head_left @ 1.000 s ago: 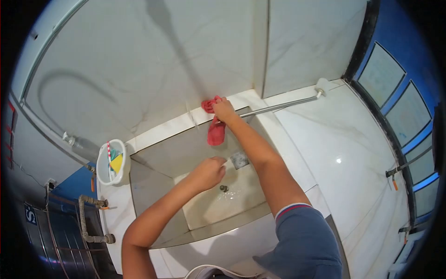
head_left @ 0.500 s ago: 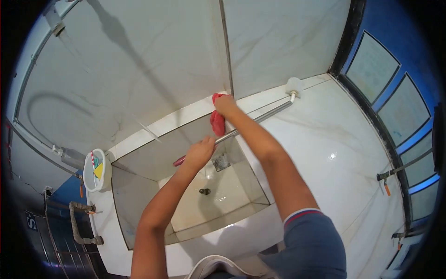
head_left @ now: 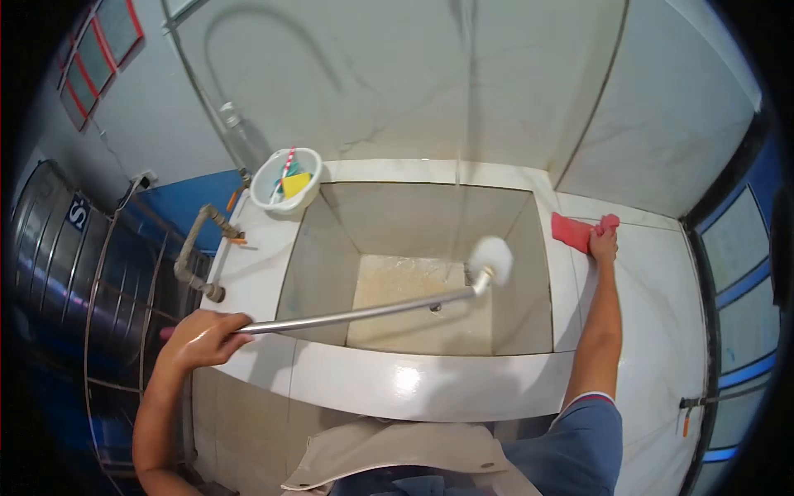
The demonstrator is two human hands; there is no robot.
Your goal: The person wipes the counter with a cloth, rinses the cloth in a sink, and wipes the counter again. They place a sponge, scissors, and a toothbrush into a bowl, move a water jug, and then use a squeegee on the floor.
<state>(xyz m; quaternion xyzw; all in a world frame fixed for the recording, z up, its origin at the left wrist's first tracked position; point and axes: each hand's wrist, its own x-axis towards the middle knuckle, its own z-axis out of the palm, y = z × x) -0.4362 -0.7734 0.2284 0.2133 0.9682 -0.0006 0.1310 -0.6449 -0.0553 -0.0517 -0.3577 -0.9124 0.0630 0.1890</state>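
My left hand (head_left: 207, 337) is wrapped round the handle end of a long-handled brush at the left of the sink. The brush's metal pole (head_left: 364, 314) slants across the sink, and its round white head (head_left: 491, 261), blurred, hangs over the right part of the basin. On the counter right of the sink, my right hand (head_left: 605, 245) grips a red cloth (head_left: 572, 232); part of the cloth sticks out above the fingers and part lies to the left. The tiled sink (head_left: 322, 240) has a wet, stained floor with a dark fitting (head_left: 435, 307) on it.
A white tub (head_left: 311, 201) with a yellow sponge (head_left: 295, 184) and other items stands at the sink's back left corner. Water falls from above into the basin. Pipes (head_left: 188, 256) rise at the left, beside a metal tank (head_left: 74, 256). A tap (head_left: 686, 413) is at the right.
My left hand has moved left with the brush, whose head has swung from the right counter to over the sink. My right hand and the red cloth now appear farther right. The view has turned.
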